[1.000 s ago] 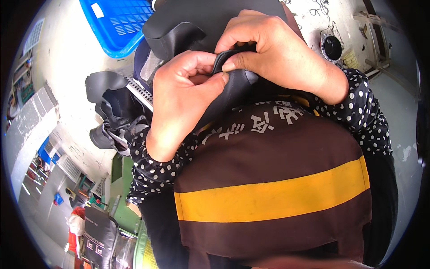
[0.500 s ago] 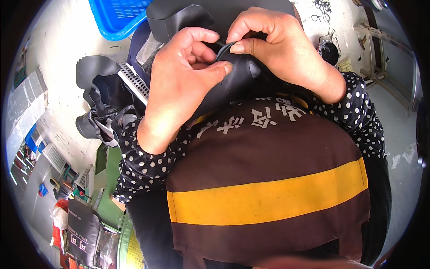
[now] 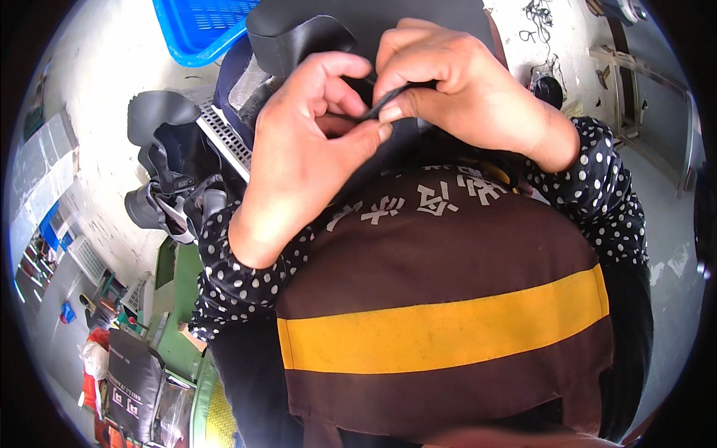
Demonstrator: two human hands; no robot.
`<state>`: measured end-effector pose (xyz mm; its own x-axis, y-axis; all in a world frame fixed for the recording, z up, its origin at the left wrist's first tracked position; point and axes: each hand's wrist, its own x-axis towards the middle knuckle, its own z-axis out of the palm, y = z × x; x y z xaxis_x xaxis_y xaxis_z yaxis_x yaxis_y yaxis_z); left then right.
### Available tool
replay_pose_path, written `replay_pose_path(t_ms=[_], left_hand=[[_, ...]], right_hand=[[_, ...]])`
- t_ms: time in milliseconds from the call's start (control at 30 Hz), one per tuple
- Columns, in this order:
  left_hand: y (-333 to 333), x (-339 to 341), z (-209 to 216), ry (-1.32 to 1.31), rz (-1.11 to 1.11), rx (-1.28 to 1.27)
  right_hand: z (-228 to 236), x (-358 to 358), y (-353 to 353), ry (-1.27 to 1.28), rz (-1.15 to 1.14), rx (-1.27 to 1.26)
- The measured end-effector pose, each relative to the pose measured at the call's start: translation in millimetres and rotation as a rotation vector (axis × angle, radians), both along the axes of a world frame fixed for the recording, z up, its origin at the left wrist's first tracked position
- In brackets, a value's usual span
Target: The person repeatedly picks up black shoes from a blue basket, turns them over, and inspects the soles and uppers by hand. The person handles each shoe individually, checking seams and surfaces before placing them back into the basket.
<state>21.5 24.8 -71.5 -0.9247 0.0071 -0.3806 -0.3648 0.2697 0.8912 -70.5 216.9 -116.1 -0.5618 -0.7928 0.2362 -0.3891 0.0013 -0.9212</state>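
Above the brown apron (image 3: pixel 448 257) with its yellow band, the edge of the black material (image 3: pixel 394 145) now shows as a thin dark strip slanting between the hands, where half a second ago it stood up as a wider fold. The left hand (image 3: pixel 302 145) has hardly moved; its forefinger is lifted well apart from the thumb, the other fingers curled. The strip's lower end runs in by that thumb, but I cannot tell whether it is gripped there. The right hand (image 3: pixel 467 93) has thumb and forefinger nearly together, pinching the upper part of the edge. The rest of the material hangs below the fingertips, toward the apron. Beyond the left hand lie dark, curved pieces (image 3: pixel 160 119) beside a pale slotted panel (image 3: pixel 228 138), and farther off a blue basket (image 3: pixel 187 52).
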Motion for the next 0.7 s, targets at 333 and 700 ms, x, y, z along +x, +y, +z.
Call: replay_pose_path(t_ms=[333, 700], left_hand=[[-3, 26, 7, 0.076, -0.049, -0.085], [-7, 24, 4, 0.031, -0.051, -0.034]], right_hand=[[11, 4, 7, -0.085, 0.088, 0.113], [9, 10, 2, -0.163, 0.074, 0.061]])
